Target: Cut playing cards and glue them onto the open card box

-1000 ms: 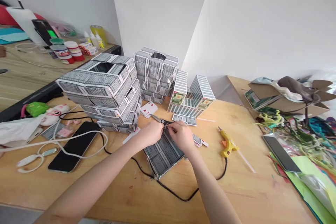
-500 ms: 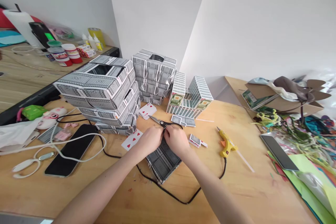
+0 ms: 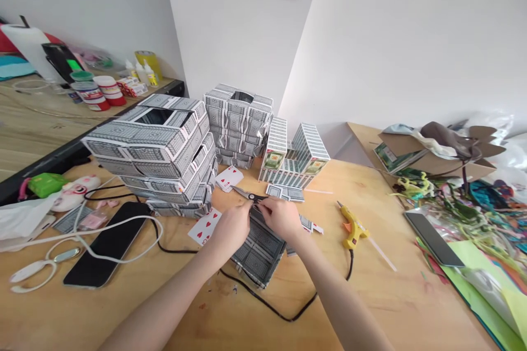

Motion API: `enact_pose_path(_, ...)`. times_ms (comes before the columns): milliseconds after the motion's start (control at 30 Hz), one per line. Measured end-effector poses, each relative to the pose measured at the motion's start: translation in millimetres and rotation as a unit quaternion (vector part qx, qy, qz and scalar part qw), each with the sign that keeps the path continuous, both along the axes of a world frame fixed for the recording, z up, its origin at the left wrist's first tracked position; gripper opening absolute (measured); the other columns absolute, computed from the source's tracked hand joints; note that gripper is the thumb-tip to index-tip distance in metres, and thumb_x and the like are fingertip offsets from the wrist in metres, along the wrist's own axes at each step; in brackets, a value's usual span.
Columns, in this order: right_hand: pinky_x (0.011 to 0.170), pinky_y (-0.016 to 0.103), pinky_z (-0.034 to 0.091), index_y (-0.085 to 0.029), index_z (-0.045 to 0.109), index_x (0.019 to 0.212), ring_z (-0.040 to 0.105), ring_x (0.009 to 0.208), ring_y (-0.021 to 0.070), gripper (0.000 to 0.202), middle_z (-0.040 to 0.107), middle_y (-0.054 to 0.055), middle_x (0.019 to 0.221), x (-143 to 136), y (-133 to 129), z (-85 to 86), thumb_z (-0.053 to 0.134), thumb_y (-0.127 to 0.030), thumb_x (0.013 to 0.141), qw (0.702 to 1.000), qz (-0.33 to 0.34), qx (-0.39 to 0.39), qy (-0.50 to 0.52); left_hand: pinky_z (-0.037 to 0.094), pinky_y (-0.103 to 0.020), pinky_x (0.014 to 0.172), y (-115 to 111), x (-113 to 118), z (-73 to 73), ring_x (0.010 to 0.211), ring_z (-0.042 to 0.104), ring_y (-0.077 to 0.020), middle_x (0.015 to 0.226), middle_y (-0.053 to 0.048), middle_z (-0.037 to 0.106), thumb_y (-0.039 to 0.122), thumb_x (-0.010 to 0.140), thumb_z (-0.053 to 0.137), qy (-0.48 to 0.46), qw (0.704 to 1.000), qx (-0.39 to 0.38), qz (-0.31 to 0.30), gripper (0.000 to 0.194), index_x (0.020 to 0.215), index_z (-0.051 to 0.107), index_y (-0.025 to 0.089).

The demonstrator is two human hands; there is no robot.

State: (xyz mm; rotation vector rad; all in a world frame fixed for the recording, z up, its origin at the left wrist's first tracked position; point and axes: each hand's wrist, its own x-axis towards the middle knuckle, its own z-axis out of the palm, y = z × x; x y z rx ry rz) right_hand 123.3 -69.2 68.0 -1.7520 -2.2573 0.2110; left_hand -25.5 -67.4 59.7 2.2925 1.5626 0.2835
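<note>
My left hand (image 3: 233, 227) is closed at the far left corner of a small box made of grey-backed playing cards (image 3: 259, 247). My right hand (image 3: 282, 216) pinches the far edge of the same box, close to the left fingertips. The box lies tilted on the wooden table, its inside facing me. Black-handled scissors (image 3: 247, 194) lie just beyond both hands, their handles partly hidden. Loose cards showing hearts (image 3: 205, 226) lie left of my left hand, and more cards (image 3: 285, 192) lie face down beyond the scissors.
Large card-built boxes (image 3: 152, 148) stand at the left, with another stack (image 3: 239, 126) behind. Card packs (image 3: 294, 162) stand at the back. A yellow glue gun (image 3: 353, 227) and its black cable lie right. A phone (image 3: 107, 244) lies left, craft scraps (image 3: 473, 219) far right.
My right hand has shifted slightly right along the box edge, its fingers a little apart from my left hand's. The box has turned slightly, and the camera view has shifted a little.
</note>
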Motion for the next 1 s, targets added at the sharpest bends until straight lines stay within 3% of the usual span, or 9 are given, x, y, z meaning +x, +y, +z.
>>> enact_pose_path(100,0.063,0.021,0.040,-0.023,0.065,0.079,0.061,0.073,0.0143,0.023,0.068,0.002,0.078,19,8,-11.9,0.043,-0.028,0.084,0.998,-0.034,0.028,0.044,0.045,-0.030,0.076,1,-10,-1.0,0.088,0.062,-0.0212,0.098,-0.011,0.065,0.009,0.079,0.036,-0.055,0.998,-0.006,0.030,0.040,0.117,0.048,0.018)
enact_pose_path(233,0.065,0.023,0.042,-0.021,0.065,0.085,0.061,0.071,0.0152,0.027,0.067,0.003,0.079,51,25,-31.3,0.039,-0.026,0.085,0.990,-0.103,0.049,0.076,0.041,-0.027,0.090,14,-23,-6.0,0.104,0.055,-0.0163,0.116,-0.004,0.058,0.009,0.074,0.039,-0.209,0.976,-0.065,-0.008,0.047,0.118,0.049,0.022)
enact_pose_path(333,0.083,0.026,0.041,-0.021,0.061,0.103,0.057,0.094,0.0168,0.029,0.065,0.004,0.101,65,37,-42.2,0.046,-0.017,0.078,0.996,-0.039,0.031,0.075,0.037,-0.027,0.096,25,-26,-12.2,0.109,0.051,-0.0153,0.117,-0.002,0.058,0.013,0.073,0.041,-0.296,0.948,-0.116,-0.025,0.041,0.111,0.056,0.020)
enact_pose_path(467,0.089,0.027,0.039,-0.024,0.060,0.106,0.053,0.104,0.0168,0.035,0.061,0.002,0.112,64,43,-46.0,0.049,-0.013,0.075,0.998,0.050,-0.019,0.032,0.041,-0.030,0.090,28,-23,-18.8,0.099,0.057,-0.0174,0.105,-0.004,0.064,0.024,0.076,0.043,-0.357,0.918,-0.172,0.010,0.032,0.100,0.062,0.016)
enact_pose_path(700,0.081,0.026,0.041,-0.023,0.061,0.104,0.059,0.092,0.0185,0.029,0.065,0.005,0.101,62,47,-40.0,0.046,-0.019,0.079,0.997,0.028,-0.023,-0.071,0.046,-0.027,0.077,30,-25,-35.8,0.087,0.060,-0.0189,0.088,-0.003,0.068,0.035,0.074,0.050,-0.468,0.851,-0.225,0.082,0.029,0.086,0.066,0.014)
enact_pose_path(833,0.084,0.026,0.039,-0.023,0.057,0.110,0.055,0.100,0.0193,0.033,0.062,0.006,0.109,62,49,-41.8,0.051,-0.031,0.079,0.996,0.026,-0.033,-0.076,0.047,-0.027,0.066,32,-24,-50.9,0.077,0.061,-0.0187,0.081,-0.003,0.068,0.036,0.072,0.054,-0.525,0.815,-0.231,0.084,0.028,0.084,0.066,0.014)
enact_pose_path(900,0.086,0.026,0.038,-0.023,0.057,0.109,0.053,0.104,0.0191,0.031,0.061,0.005,0.112,62,49,-43.3,0.049,-0.032,0.081,0.995,0.031,-0.041,-0.081,0.046,-0.026,0.061,31,-23,-55.5,0.072,0.061,-0.0182,0.077,-0.003,0.068,0.036,0.071,0.056,-0.546,0.805,-0.218,0.083,0.026,0.081,0.066,0.015)
enact_pose_path(1000,0.085,0.026,0.038,-0.024,0.057,0.108,0.054,0.102,0.0185,0.029,0.062,0.005,0.110,63,50,-43.8,0.044,-0.028,0.083,0.994,0.023,-0.055,-0.092,0.044,-0.025,0.055,29,-22,-57.8,0.065,0.059,-0.0174,0.069,-0.003,0.066,0.036,0.071,0.055,-0.544,0.816,-0.177,0.082,0.025,0.074,0.067,0.014)
